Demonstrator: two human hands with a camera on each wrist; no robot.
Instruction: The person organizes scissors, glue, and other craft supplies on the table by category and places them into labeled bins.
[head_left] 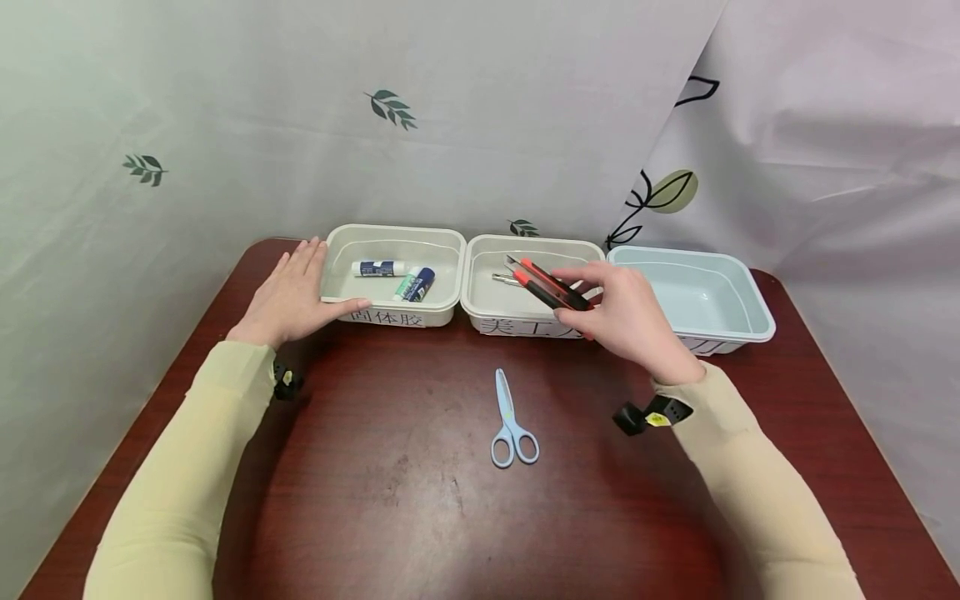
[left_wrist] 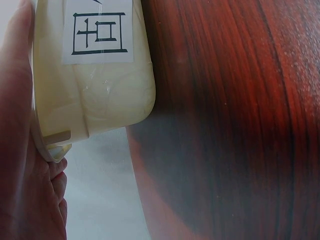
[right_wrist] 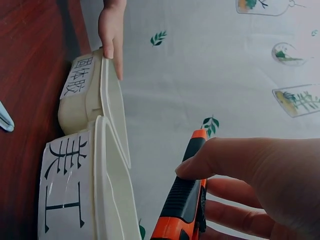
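Your right hand [head_left: 628, 315] pinches orange-black utility knife [head_left: 551, 286] over middle tray [head_left: 480, 312], frame centre. Left hand [head_left: 288, 293] flat against left tray [head_left: 442, 312] edge, grip released. Scissors [head_left: 512, 419] lower centre on open table [head_left: 375, 483]. Right wrist view alone shows knife's ribbed handle.

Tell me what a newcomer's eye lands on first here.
The right hand holds red-and-black utility knives over the middle tray. The left hand rests against the left tray, which holds glue sticks. Blue scissors lie alone on the dark red table.
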